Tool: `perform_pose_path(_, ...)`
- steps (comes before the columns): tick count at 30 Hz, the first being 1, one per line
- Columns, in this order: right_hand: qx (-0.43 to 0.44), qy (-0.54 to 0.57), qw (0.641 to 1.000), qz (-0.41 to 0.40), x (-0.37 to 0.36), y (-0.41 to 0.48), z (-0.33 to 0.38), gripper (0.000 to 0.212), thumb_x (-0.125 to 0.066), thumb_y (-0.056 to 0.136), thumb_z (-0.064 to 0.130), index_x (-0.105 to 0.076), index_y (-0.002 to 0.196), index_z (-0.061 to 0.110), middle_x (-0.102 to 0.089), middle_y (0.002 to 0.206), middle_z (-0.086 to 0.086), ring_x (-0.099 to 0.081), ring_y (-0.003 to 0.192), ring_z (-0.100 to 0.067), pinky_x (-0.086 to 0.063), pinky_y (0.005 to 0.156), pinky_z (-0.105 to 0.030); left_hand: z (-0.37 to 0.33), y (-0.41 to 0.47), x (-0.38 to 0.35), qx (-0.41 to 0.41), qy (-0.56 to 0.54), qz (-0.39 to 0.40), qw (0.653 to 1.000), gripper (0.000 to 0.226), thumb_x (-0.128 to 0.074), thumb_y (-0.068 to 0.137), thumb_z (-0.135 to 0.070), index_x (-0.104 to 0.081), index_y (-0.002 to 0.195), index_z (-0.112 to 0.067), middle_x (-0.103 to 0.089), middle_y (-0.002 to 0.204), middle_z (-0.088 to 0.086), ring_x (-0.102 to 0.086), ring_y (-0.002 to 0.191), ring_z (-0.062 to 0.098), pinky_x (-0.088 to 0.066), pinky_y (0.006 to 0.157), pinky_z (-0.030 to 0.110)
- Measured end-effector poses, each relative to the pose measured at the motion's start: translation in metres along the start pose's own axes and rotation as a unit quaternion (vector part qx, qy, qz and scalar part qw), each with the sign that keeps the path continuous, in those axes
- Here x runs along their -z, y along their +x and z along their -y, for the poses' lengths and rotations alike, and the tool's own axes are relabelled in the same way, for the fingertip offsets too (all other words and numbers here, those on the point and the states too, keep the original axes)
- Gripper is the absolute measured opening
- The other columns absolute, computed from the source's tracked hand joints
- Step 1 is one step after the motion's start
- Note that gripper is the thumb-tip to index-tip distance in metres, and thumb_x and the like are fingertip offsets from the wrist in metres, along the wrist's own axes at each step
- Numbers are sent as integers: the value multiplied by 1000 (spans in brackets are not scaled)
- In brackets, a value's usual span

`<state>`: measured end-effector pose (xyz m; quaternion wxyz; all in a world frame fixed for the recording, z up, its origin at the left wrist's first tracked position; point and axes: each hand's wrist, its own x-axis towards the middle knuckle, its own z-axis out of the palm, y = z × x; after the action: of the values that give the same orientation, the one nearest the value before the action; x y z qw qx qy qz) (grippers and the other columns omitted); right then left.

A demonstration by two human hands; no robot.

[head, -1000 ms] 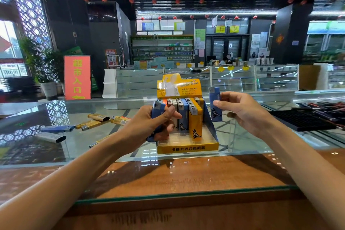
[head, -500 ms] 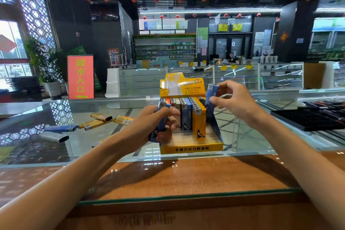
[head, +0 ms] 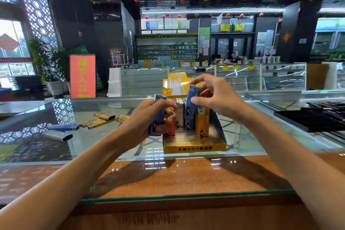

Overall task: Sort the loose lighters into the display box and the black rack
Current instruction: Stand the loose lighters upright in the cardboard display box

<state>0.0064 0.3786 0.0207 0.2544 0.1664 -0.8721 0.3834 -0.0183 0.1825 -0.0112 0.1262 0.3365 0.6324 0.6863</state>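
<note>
A yellow display box (head: 194,148) stands on the glass counter, holding upright lighters in blue, orange, white and yellow. My right hand (head: 216,97) pinches a blue lighter (head: 191,102) by its top and holds it tilted over the box's middle rows, its lower end down among the standing lighters. My left hand (head: 153,115) is closed around another blue lighter (head: 158,117) just left of the box. The black rack (head: 313,119) lies at the right edge of the counter. Several loose lighters (head: 100,121) lie on the glass to the left.
The counter has a glass top (head: 242,142) and a wooden front strip (head: 186,179). A blue loose lighter (head: 64,127) and a white one (head: 59,135) lie far left. More glass cases and shop shelves stand behind.
My right hand has carried its blue lighter from the box's right side to above the box and lowered it among the rows. My left hand has stayed beside the box with its lighter.
</note>
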Motion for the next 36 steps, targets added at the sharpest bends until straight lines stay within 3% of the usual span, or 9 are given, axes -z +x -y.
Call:
perform_pose_path(3,27,-96,995,-13,-4,-3,-4,21,-71,80,17,-67,100,18,-66,91,0,-60,81,-11,-46,69,-14,-1,1,1,26,-4,0,1000,14,-63,77,-20,-52,79,-11,-50,56,3,-36,36,11,-32,36,16)
perform_pose_path(8,55,-158,986,-15,-6,-3,0,16,-68,82,16,-73,96,13,-67,84,1,-49,65,4,-37,60,2,0,0,2,59,-73,42,995,13,-43,70,-13,-45,82,-11,-51,65,7,-40,44,12,-36,42,20)
perform_pose_path(12,66,-188,980,8,-7,-1,4,19,-64,85,14,-71,103,10,-70,95,-4,-44,62,8,-32,59,6,3,0,2,58,-22,73,995,12,-45,84,-13,-46,91,-3,-56,67,5,-52,52,12,-43,49,20)
perform_pose_path(14,67,-201,977,21,-6,-1,6,21,-60,88,13,-70,106,10,-69,100,-5,-42,63,8,-31,61,7,5,0,3,29,-10,68,997,16,-46,94,-13,-47,102,1,-64,74,5,-61,63,14,-49,56,22)
perform_pose_path(18,62,-207,976,41,-1,-3,8,22,-58,89,11,-69,108,11,-68,97,-4,-44,65,6,-33,62,5,7,-2,6,-17,13,43,999,25,-55,86,-16,-55,108,-3,-68,93,9,-66,79,21,-53,71,30)
perform_pose_path(23,48,-231,970,63,3,2,13,21,-61,87,10,-70,105,13,-57,74,8,-47,64,-2,-36,60,-5,6,-4,6,-24,28,37,999,23,-60,84,-19,-61,104,-9,-70,88,9,-67,74,22,-54,69,28)
perform_pose_path(28,67,-273,955,98,4,10,16,21,-61,87,7,-70,105,11,-67,100,-4,-49,77,-6,-36,53,-10,6,-3,7,-15,39,33,999,23,-62,81,-20,-65,104,-15,-72,92,10,-69,77,22,-55,70,27)
perform_pose_path(32,71,-230,966,93,3,9,15,21,-68,83,13,-71,104,13,-66,92,1,-49,65,3,-35,55,3,6,-3,8,-8,48,40,998,25,-62,83,-21,-64,107,-14,-71,94,10,-69,79,23,-55,71,28)
perform_pose_path(36,61,-207,973,84,4,10,16,19,-70,80,8,-72,99,11,-63,78,4,-51,62,4,-38,53,0,5,-4,7,-4,53,38,998,25,-63,81,-23,-65,105,-15,-72,94,10,-69,79,22,-56,70,29)
